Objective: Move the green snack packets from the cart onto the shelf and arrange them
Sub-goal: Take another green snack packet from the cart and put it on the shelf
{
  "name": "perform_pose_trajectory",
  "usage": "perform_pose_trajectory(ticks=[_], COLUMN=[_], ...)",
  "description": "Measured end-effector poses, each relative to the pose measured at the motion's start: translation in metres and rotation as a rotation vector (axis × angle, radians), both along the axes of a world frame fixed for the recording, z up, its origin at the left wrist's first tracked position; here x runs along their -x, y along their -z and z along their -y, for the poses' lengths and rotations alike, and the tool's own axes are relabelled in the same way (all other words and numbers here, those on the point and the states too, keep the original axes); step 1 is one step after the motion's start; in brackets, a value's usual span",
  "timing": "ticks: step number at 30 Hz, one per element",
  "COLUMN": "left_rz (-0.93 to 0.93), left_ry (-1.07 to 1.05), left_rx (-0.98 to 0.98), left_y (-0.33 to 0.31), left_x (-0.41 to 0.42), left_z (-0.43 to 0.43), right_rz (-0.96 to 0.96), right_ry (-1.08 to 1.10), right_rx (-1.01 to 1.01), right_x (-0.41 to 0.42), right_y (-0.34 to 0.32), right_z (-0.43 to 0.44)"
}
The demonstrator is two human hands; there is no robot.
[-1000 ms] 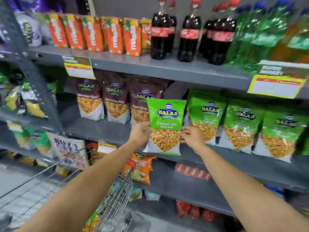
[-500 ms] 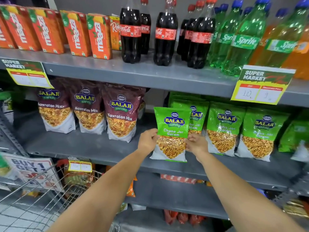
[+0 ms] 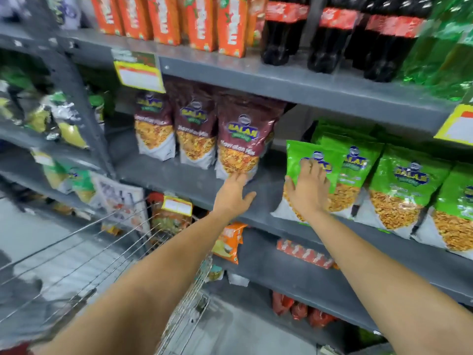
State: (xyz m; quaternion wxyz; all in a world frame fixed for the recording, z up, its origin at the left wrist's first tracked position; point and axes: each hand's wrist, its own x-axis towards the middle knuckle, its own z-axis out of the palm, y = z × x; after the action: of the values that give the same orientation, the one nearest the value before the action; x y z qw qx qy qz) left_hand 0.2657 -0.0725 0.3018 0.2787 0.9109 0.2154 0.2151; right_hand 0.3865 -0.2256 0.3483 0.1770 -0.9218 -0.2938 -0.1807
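A green snack packet (image 3: 298,156) stands on the grey middle shelf (image 3: 184,181), at the left end of a row of matching green packets (image 3: 407,185). My right hand (image 3: 308,192) lies flat against its front with the fingers spread, not gripping it. My left hand (image 3: 234,194) is off the packet, open, over the shelf edge, with its fingertips at the bottom of a maroon packet (image 3: 243,139). The wire cart (image 3: 102,243) is at the lower left; the blur hides what is in it.
Three maroon snack packets stand left of the green row, with a gap of bare shelf between. Orange juice cartons (image 3: 199,19) and cola bottles (image 3: 325,34) fill the shelf above. Price tags (image 3: 139,71) hang from its edge. Lower shelves hold more packets.
The green packet, held in both hands before, now stands on the shelf against the row. My left hand has let go and moved left; my right hand has flattened onto the packet's front.
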Motion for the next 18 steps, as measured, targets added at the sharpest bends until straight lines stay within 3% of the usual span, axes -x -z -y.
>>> perform_pose_trajectory(ticks=[5,8,13,18], left_rz=[0.012,-0.1,-0.27,-0.463], left_ry=[-0.197,-0.365,-0.632,-0.752], left_rx=[-0.164,-0.188,-0.094,0.113], left_y=[0.015,0.045,0.118,0.195], left_x=[0.084,0.155,0.258,0.321], left_z=[-0.029,-0.054,-0.072,-0.075], right_rz=[0.06,0.024,-0.133,-0.242], right_ry=[-0.314,-0.557,-0.791,-0.935], right_rx=[0.114,0.211,0.314,0.434], right_x=[0.057,0.116,0.201,0.253], right_y=[0.021,0.057,0.133,0.207], right_z=[-0.071,-0.127,-0.189,-0.224])
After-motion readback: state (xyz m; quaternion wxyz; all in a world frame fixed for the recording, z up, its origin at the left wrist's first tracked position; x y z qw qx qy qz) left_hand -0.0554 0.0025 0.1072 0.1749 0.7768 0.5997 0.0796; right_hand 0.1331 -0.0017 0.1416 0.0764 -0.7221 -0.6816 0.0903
